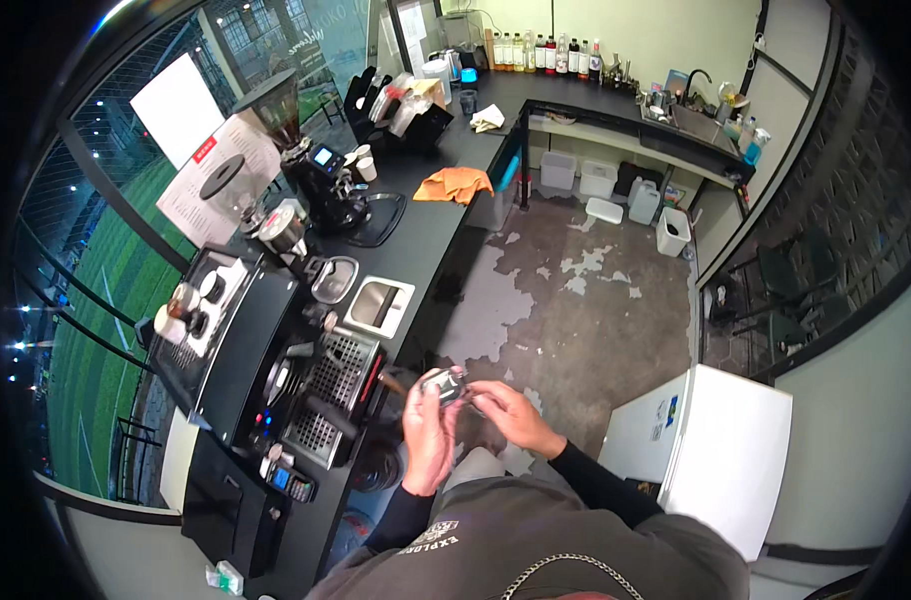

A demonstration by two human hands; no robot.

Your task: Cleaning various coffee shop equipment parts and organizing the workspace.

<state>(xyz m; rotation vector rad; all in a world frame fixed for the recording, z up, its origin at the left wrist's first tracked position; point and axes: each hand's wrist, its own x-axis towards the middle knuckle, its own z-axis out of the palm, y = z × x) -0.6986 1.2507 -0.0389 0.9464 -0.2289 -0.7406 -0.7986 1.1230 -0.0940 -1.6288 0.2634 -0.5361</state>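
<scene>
In front of my body, my left hand holds a small black object with a shiny grey face; its exact kind is too small to tell. My left thumb lies over its near side. My right hand comes in from the right, its thumb and fingertips pinched at the object's right edge. What lies between those fingertips is hidden. Just left of my hands is the espresso machine with its slotted drip tray. A brown handle sticks out beside my left fingers.
Along the left counter stand two coffee grinders, a steel knock box, an orange cloth and a card terminal. Syrup bottles and a sink are at the back. A white fridge stands close on my right.
</scene>
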